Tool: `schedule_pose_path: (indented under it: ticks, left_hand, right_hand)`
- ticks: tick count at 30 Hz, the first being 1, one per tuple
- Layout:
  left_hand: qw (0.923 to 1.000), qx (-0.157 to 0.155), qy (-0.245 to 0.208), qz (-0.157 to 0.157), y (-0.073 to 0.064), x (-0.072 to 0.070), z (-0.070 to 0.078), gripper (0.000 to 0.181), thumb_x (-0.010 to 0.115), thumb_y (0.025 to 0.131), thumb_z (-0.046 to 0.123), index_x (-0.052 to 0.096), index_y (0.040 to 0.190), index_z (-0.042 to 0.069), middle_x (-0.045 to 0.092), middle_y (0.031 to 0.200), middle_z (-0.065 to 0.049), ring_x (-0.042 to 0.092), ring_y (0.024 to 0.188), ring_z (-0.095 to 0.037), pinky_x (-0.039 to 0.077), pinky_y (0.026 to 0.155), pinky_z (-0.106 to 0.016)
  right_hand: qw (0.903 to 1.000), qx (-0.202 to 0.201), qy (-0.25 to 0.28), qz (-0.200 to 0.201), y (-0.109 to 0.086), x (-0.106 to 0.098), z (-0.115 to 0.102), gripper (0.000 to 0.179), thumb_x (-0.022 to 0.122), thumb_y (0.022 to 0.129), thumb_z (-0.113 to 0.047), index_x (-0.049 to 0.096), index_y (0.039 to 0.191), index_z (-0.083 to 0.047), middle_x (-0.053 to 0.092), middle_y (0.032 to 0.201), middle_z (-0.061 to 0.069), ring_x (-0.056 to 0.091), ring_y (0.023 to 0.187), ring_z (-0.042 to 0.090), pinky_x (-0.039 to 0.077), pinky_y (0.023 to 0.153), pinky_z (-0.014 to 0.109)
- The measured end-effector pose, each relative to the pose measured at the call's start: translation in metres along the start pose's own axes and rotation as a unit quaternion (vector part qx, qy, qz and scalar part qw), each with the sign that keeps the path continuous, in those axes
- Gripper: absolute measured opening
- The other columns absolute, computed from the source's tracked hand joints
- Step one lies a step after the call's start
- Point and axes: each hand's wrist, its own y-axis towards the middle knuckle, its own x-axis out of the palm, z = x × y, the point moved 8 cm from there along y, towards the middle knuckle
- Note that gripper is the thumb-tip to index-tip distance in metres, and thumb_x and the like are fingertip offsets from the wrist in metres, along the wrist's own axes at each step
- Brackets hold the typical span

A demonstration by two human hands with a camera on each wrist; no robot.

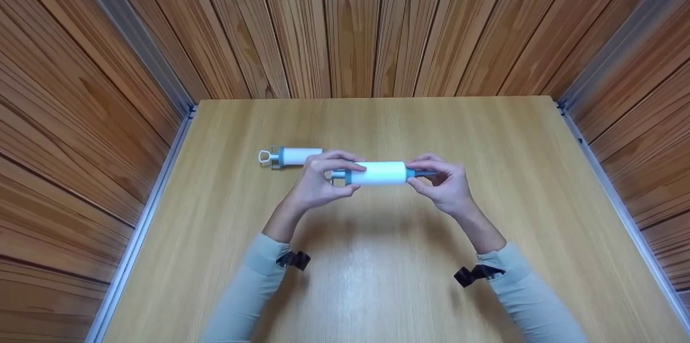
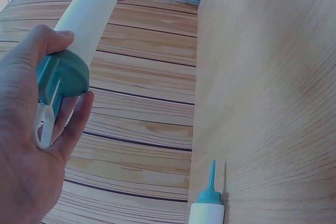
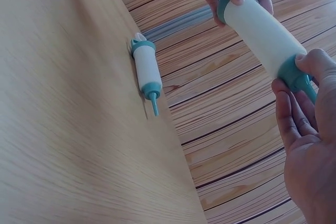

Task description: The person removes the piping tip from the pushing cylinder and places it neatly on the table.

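A large syringe with a white barrel, teal end caps and a thin teal nozzle is held level above the table. My left hand grips its handle end, thumb and fingers around the teal collar; the white pull handle lies inside the palm. At the other end my right hand pinches the teal nozzle cap between thumb and fingers. A second, similar syringe lies on the table behind my left hand, its white ring handle pointing left; the head view hides its nozzle.
The light wooden table is bordered by wood-plank walls at the back and both sides. Metal rails run along the table's side edges. Each wrist bears a small black camera.
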Motion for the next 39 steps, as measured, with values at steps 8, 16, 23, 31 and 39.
schedule_pose_path:
  ticks: [8,16,23,31,39]
  left_hand:
    - [0.9998,-0.018,-0.003,0.003,0.002,0.002,-0.003,0.031,0.092,0.089,0.008,0.088,0.119,0.009,0.085,0.128,-0.013,0.079,0.123,-0.035,0.058,0.103,-0.035]
    - [0.9984,-0.052,-0.017,-0.012,0.003,0.002,-0.007,0.031,0.090,0.092,0.012,0.087,0.123,0.011,0.084,0.132,-0.012,0.077,0.128,-0.034,0.058,0.112,-0.058]
    - [0.9973,-0.061,-0.037,-0.016,0.004,0.002,-0.010,0.033,0.091,0.090,0.009,0.086,0.123,0.009,0.084,0.131,-0.013,0.077,0.128,-0.035,0.059,0.113,-0.059]
    - [0.9951,-0.079,-0.056,-0.019,0.004,0.003,-0.014,0.033,0.091,0.090,0.008,0.086,0.122,0.009,0.085,0.130,-0.014,0.078,0.127,-0.034,0.060,0.111,-0.058]
    - [0.9909,-0.115,-0.068,-0.022,-0.001,0.001,-0.022,0.035,0.091,0.092,0.014,0.085,0.126,0.010,0.084,0.131,-0.014,0.076,0.126,-0.034,0.055,0.112,-0.047]
  right_hand:
    - [0.9999,0.008,-0.003,0.006,-0.001,-0.002,0.001,0.033,0.075,0.088,0.026,0.077,0.119,0.016,0.078,0.120,-0.009,0.078,0.107,0.005,0.066,0.101,0.022]
    - [1.0000,-0.004,-0.004,0.005,-0.001,-0.002,0.000,0.034,0.075,0.088,0.027,0.077,0.120,0.016,0.079,0.121,-0.010,0.078,0.108,0.005,0.065,0.101,0.021]
    - [0.9999,-0.011,-0.003,0.010,-0.003,-0.002,0.001,0.034,0.073,0.088,0.028,0.076,0.120,0.018,0.078,0.120,-0.009,0.078,0.108,0.005,0.065,0.100,0.020]
    - [0.9994,-0.034,-0.002,0.010,-0.003,0.000,-0.001,0.039,0.072,0.085,0.032,0.079,0.118,0.014,0.078,0.120,-0.007,0.077,0.107,0.006,0.066,0.099,0.021]
    - [0.9962,-0.080,-0.028,-0.020,-0.002,0.003,-0.008,0.040,0.074,0.078,0.036,0.079,0.113,0.016,0.078,0.127,-0.008,0.077,0.118,0.006,0.063,0.106,0.021]
